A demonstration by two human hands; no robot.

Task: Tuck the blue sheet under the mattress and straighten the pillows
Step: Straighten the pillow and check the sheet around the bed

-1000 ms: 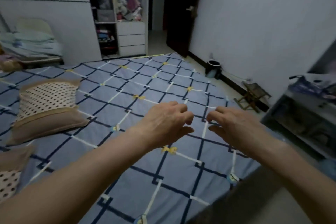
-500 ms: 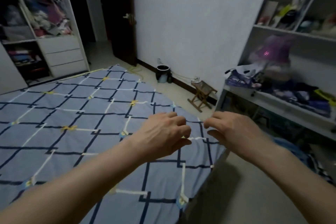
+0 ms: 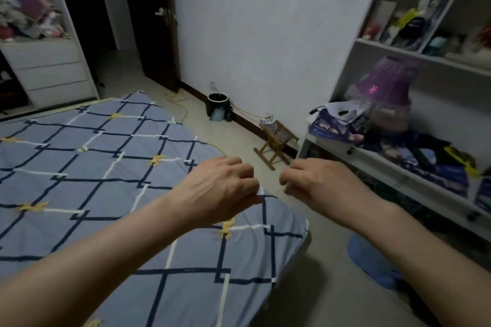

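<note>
The blue sheet [image 3: 87, 186], with dark and white diamond lines, lies flat over the mattress and fills the left half of the view. Its right edge [image 3: 297, 223] runs along the floor side. My left hand [image 3: 220, 188] hovers over the sheet close to that edge, fingers curled in, nothing visible in it. My right hand [image 3: 316, 183] hangs just past the edge over the floor, also curled shut with nothing seen in it. The two hands are a small gap apart. No pillow is in view.
A white shelf unit [image 3: 398, 167] with clutter and a purple lamp [image 3: 385, 87] stands right of the bed. A small wooden stool [image 3: 276, 143] and a dark bin [image 3: 218, 107] sit by the wall. A blue slipper [image 3: 372, 265] lies on the floor.
The view has swung right, off the pillows and toward the bed's right edge and the shelves. Both hands have curled tighter while staying side by side.
</note>
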